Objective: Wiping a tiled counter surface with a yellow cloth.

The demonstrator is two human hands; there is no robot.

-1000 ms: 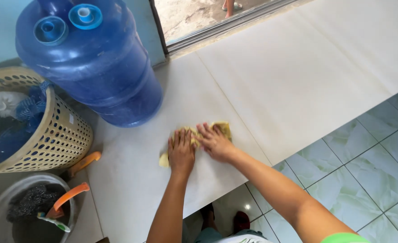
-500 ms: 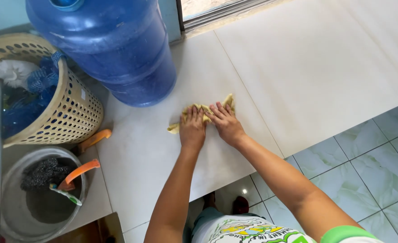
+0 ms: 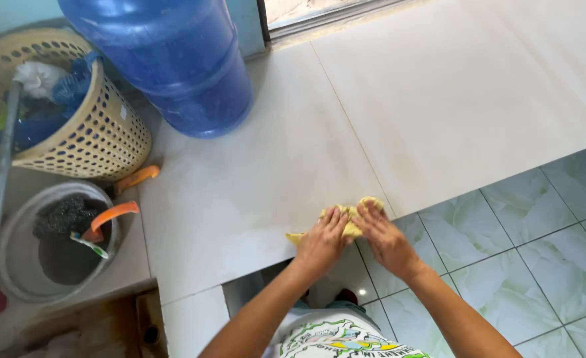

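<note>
Left hand (image 3: 321, 244) and right hand (image 3: 384, 237) side by side, both flat with fingers stretched, pressing down on yellow cloth (image 3: 352, 220). Cloth at near edge of cream tiled counter (image 3: 293, 159), partly covered. Blue water bottle (image 3: 173, 59) near far-left corner, perforated basket (image 3: 101, 132) beside.

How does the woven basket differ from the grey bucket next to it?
The basket is beige with perforated walls; the bucket is grey and solid-walled. The basket holds blue and white items; the bucket holds a dark scrubber and orange-handled tools. Both stand open-topped on the cream counter.
</note>
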